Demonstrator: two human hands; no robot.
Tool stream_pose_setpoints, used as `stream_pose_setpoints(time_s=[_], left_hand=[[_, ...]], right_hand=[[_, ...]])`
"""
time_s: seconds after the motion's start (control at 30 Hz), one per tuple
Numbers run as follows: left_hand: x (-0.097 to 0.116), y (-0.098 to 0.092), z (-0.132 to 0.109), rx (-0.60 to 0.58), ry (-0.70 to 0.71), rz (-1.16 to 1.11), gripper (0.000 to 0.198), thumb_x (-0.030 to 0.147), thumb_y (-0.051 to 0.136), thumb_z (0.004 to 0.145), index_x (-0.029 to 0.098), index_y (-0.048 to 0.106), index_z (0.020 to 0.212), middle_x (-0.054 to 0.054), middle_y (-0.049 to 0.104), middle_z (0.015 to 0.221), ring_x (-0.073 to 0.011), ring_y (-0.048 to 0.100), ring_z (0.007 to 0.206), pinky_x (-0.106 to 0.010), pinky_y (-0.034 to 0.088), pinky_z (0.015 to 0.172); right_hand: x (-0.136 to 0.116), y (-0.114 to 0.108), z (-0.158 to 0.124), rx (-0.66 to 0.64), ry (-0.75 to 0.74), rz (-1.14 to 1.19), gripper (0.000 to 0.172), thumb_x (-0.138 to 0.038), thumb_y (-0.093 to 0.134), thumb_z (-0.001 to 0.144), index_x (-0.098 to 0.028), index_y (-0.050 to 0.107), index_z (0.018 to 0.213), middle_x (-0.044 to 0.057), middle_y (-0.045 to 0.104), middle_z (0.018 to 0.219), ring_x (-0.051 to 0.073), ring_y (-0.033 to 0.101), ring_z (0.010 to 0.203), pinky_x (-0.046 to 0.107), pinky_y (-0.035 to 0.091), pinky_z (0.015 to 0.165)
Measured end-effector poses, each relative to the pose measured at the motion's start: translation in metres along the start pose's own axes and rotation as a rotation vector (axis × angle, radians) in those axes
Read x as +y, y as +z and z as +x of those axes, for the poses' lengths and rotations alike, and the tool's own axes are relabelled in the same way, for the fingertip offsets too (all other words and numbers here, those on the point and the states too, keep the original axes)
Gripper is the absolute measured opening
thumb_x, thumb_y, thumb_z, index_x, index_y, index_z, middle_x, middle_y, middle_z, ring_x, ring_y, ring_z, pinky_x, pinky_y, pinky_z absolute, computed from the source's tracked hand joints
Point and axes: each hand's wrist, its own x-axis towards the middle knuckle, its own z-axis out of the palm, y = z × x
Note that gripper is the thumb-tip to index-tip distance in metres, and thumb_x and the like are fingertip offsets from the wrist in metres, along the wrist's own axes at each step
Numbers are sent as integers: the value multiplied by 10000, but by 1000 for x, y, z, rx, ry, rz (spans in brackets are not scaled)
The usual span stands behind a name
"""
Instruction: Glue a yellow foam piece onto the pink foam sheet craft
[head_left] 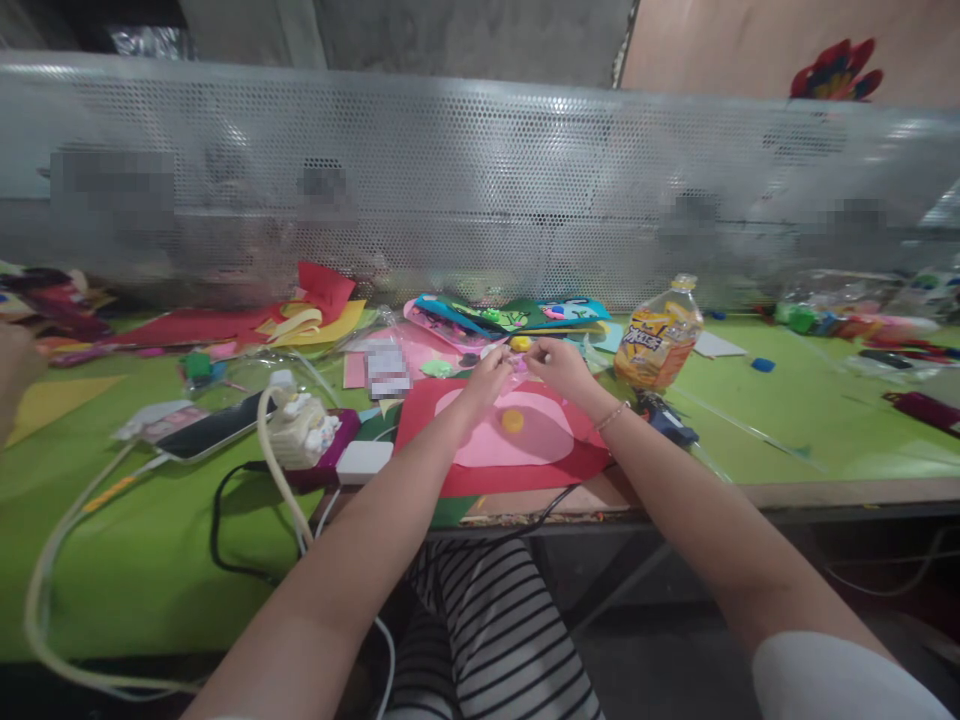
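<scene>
My left hand (491,376) and my right hand (561,366) meet over the far edge of a red sheet (420,470). Both have their fingers pinched together. A small pinkish bit shows between them, too blurred to name. Beneath the hands, a rounded pink paper shape (487,440) lies on the red sheet, with a flat yellow disc (513,421) near its middle. Just beyond my fingertips sits a yellow lump (520,343). A pale green lump (436,369) lies to the left of my left hand.
An orange drink bottle (660,335) stands right of my right hand. On the left are a power strip (307,435) with cables, a phone (221,428) and a person's hand (16,375). Decorated colored felt-like pieces (517,318) lie before the perforated metal screen (480,190).
</scene>
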Motion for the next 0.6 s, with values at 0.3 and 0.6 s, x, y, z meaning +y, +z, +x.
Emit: stream_pose_setpoints(time_s=[0.3, 0.6], left_hand=[[2, -2, 2, 64, -47, 71, 163, 285, 439, 807, 182, 463, 683, -1, 497, 710, -134, 485, 759, -268, 378, 736], [-1, -3, 5, 59, -76, 29, 120, 266, 455, 777, 198, 482, 682, -6, 529, 743, -146, 500, 808, -269, 394, 761]], right_hand=[[16, 1, 4, -76, -286, -34, 62, -224, 601, 705, -177, 635, 684, 46, 513, 790, 137, 467, 699, 265, 384, 656], [14, 2, 7, -255, -141, 144, 119, -236, 564, 696, -182, 667, 672, 30, 601, 703, 137, 508, 674, 270, 393, 647]])
